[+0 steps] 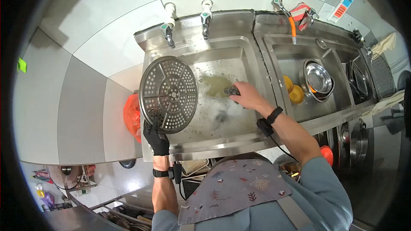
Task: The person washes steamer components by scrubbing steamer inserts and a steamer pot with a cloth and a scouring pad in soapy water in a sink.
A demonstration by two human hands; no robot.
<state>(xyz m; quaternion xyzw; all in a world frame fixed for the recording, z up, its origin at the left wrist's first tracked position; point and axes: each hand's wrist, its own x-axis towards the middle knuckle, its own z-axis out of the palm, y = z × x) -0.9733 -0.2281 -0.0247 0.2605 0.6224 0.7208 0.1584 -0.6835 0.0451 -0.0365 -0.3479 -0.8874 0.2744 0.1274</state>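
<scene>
My left hand (157, 140), in a black glove, grips the lower rim of a round perforated metal steamer plate (174, 95). The plate is tilted up over the left side of a stainless steel sink (214, 139). In my bare right hand (247, 95) is a dark grey steel wool scrubber (231, 90), with the fingers closed around it. It is low over the sink floor; whether it touches is hard to tell. Beside it spreads a murky yellow-green puddle (214, 85), with dark specks scattered around.
Two taps (168, 34) stand behind the sink. In the right-hand basin are metal bowls (318, 77) and yellow round items (295, 94), below a tap with an orange hose (293, 28). An orange-red plastic bag (132, 115) hangs at the left.
</scene>
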